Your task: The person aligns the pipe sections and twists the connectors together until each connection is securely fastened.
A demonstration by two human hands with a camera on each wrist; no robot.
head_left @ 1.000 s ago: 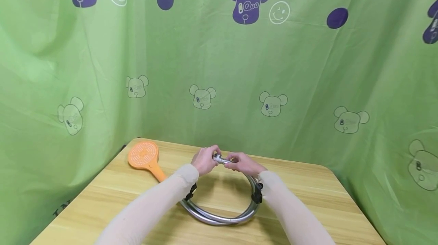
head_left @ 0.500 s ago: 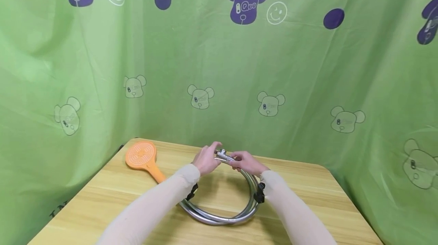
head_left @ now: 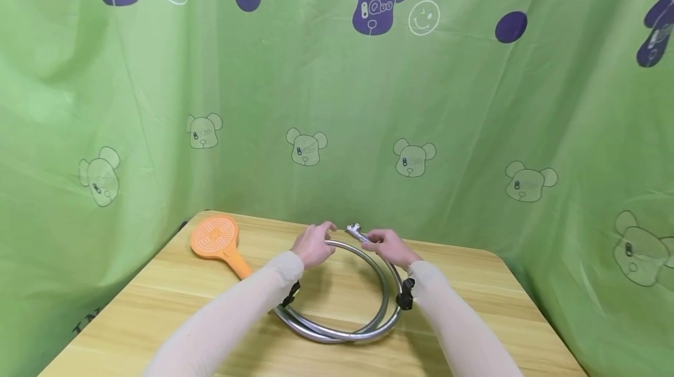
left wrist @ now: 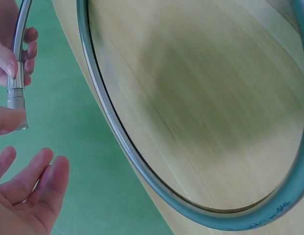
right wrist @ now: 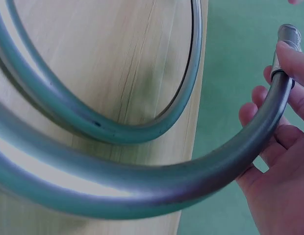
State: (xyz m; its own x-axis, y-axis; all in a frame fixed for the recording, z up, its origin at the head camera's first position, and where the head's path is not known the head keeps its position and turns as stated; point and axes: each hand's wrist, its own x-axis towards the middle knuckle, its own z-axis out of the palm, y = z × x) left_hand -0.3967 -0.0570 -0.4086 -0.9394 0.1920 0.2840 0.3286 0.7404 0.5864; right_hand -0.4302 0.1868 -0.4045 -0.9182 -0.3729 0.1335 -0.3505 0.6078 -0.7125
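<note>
A silver shower hose (head_left: 360,336) lies coiled in loops on the wooden table. My right hand (head_left: 394,248) grips it just below its metal end fitting (head_left: 354,229), which points up and to the left. In the right wrist view, thumb and fingers close around the collar of the hose end (right wrist: 289,35). My left hand (head_left: 314,245) is beside the far part of the loop, with its fingers apart. The left wrist view shows its fingers (left wrist: 53,188) spread from the thumb, nothing between them. An orange shower head (head_left: 215,237) lies at the left, its lower handle hidden behind my left arm.
The wooden table (head_left: 463,301) has its far edge just beyond my hands. Green curtain (head_left: 337,90) with bear prints hangs behind and on both sides. Black wrist mounts (head_left: 405,295) sit close to the hose loops.
My left hand has let go of the end fitting. My right hand has drawn the fitting to the right, away from the left hand, and it now tilts upward.
</note>
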